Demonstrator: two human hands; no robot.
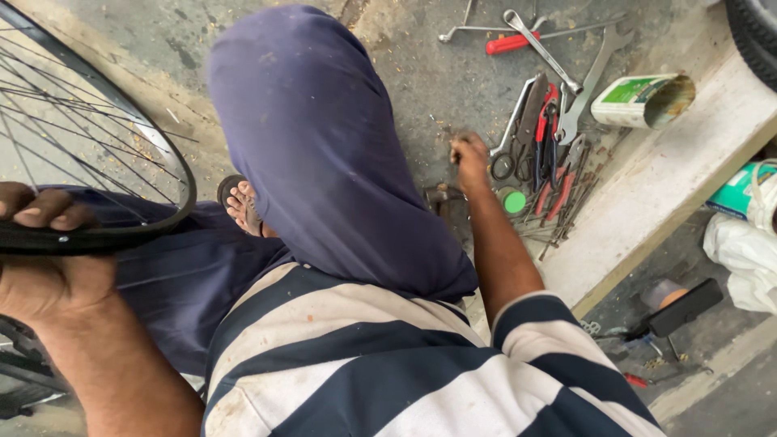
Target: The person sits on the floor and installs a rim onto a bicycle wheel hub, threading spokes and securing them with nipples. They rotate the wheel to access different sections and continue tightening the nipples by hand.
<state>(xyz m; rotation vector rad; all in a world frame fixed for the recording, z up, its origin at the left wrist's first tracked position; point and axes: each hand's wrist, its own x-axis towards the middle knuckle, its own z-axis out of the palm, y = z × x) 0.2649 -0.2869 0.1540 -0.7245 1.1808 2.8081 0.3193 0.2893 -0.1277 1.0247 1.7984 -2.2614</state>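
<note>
My left hand (pixel 44 255) grips the black rim of a spoked bicycle wheel (pixel 105 231) at the left, fingers curled over its edge. My right hand (pixel 469 152) reaches down past my knee to the concrete floor, fingers closed at the edge of a pile of tools; what it holds is too small to tell. Just right of it lie scissors (pixel 508 154), red-handled pliers (pixel 544 133) and a small green cap (pixel 514 201). A hammer head (pixel 441 196) rests under my forearm. My raised knee in purple trousers (pixel 316 137) fills the middle.
Spanners (pixel 587 85), a red-handled screwdriver (pixel 510 42) and several nails lie on the floor at the top right. An open green-and-white tin (pixel 643 101) lies on a pale concrete step (pixel 672 178). A white bag (pixel 749 247) and a dark flat tool (pixel 684 307) sit lower right.
</note>
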